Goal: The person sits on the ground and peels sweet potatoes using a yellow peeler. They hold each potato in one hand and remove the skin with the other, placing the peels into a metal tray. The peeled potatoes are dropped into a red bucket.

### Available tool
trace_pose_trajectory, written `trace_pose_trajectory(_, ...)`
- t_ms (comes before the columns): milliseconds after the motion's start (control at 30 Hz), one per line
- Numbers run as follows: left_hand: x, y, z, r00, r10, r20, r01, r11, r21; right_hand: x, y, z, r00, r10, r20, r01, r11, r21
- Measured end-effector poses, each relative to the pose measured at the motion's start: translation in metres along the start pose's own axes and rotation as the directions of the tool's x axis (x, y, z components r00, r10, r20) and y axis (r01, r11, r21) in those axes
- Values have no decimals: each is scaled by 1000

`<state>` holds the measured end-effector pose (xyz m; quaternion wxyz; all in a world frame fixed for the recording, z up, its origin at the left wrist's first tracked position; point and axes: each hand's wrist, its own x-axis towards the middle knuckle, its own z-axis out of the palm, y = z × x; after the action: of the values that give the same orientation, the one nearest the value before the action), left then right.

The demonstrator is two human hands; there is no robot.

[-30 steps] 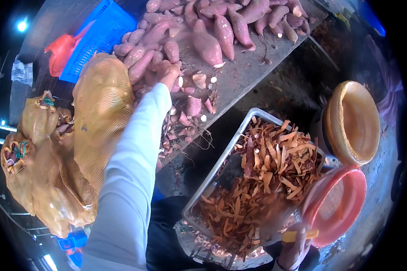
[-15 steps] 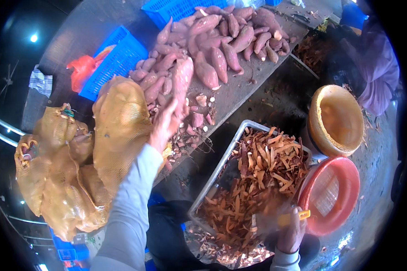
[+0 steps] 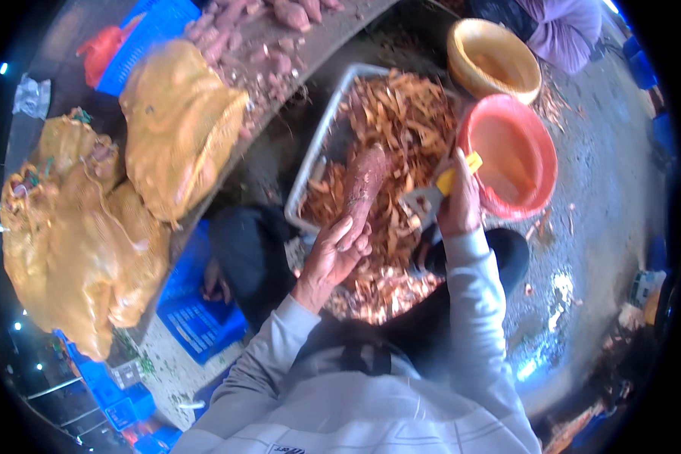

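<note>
A long purple-red sweet potato (image 3: 366, 180) is gripped at its near end by my left hand (image 3: 331, 261), its far end tilted out over the tray. My right hand (image 3: 461, 203) is closed round a peeler with a yellow handle (image 3: 448, 180); its pale blade end points left, toward the sweet potato but apart from it. Beneath both hands, a grey tray (image 3: 304, 175) holds a heap of brown-orange peelings (image 3: 412, 125). More peelings (image 3: 390, 291) lie by my legs at the tray's near end.
A red tub (image 3: 541, 125) and a yellowish tub (image 3: 536, 72) stand right of the tray. Loose sweet potatoes (image 3: 291, 13), yellow mesh sacks (image 3: 178, 132) and a blue basket (image 3: 147, 38) are on the table at left. Another person's purple clothing (image 3: 571, 30) shows at far right.
My left hand has come back from the pile on the table, bringing the sweet potato over the tray. The view has shifted nearer my body; my right hand still holds the peeler.
</note>
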<state>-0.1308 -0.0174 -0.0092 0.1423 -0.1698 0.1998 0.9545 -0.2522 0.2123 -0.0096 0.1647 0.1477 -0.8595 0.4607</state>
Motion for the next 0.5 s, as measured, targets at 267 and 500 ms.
trace_pose_trajectory(267,-34,-75,-92,991,-112,-77,103,988,-111,-74,-23,22,568,727,386,-673,140,727)
trace_pose_trajectory(500,-60,-61,-59,993,-5,-121,29,980,199,-116,24,61,632,679,374,-659,217,720)
